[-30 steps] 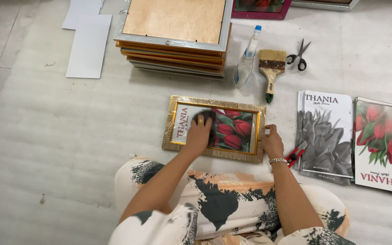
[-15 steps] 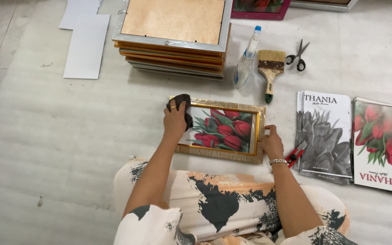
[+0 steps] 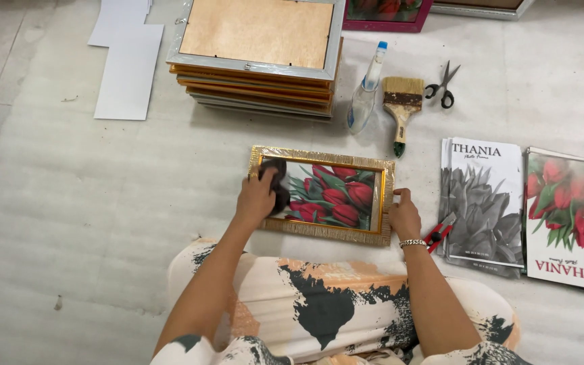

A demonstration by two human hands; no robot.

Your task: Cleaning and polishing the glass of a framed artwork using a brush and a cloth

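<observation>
A gold picture frame (image 3: 324, 157) with a red tulip print lies flat on the floor in front of my knees. My left hand (image 3: 256, 198) grips a dark cloth (image 3: 276, 182) and presses it on the left part of the frame's glass. My right hand (image 3: 404, 216), with a bracelet at the wrist, rests against the frame's right edge and holds nothing.
A stack of frames (image 3: 258, 61) lies face down beyond. A spray bottle (image 3: 365, 91), a paintbrush (image 3: 401, 106) and scissors (image 3: 443, 85) lie to its right. Red pliers (image 3: 439, 232) and tulip print piles (image 3: 484, 203) sit at right. White sheets (image 3: 130, 71) lie at left.
My left hand with the cloth slid from the middle of the glass up to the frame's top left corner, then down onto the left part. My right hand stayed put.
</observation>
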